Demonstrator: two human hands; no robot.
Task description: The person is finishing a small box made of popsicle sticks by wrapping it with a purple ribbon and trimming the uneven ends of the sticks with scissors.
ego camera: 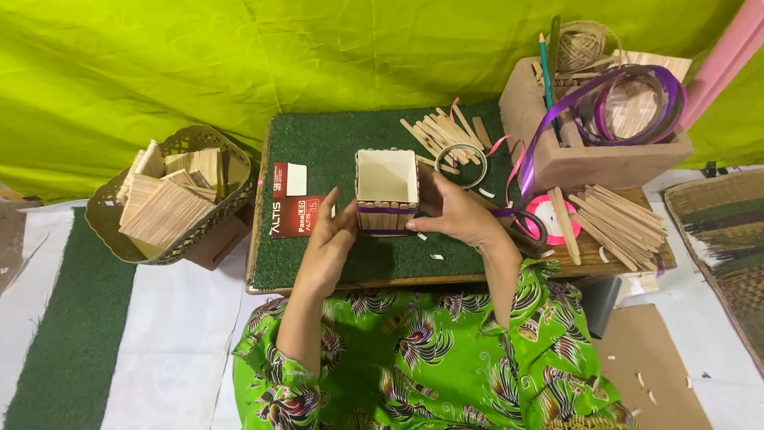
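Note:
A small open square box [387, 185] made of wooden craft sticks stands upright on the green mat [326, 147] of a low table. A purple ribbon band runs around its lower part. My left hand [328, 247] touches the box's left side with its fingers. On the right side and front corner my right hand [455, 213] presses against the ribbon. Both hands hold the box between them.
Loose craft sticks [442, 134] and a ribbon ring lie behind the box. A wooden crate [585, 155] with purple ribbon, twine and pencils stands at the right, more sticks [625, 219] and a pink tape roll [549, 216] beside it. A basket [171, 195] of stick panels sits left. A red packet [293, 211] lies near the box.

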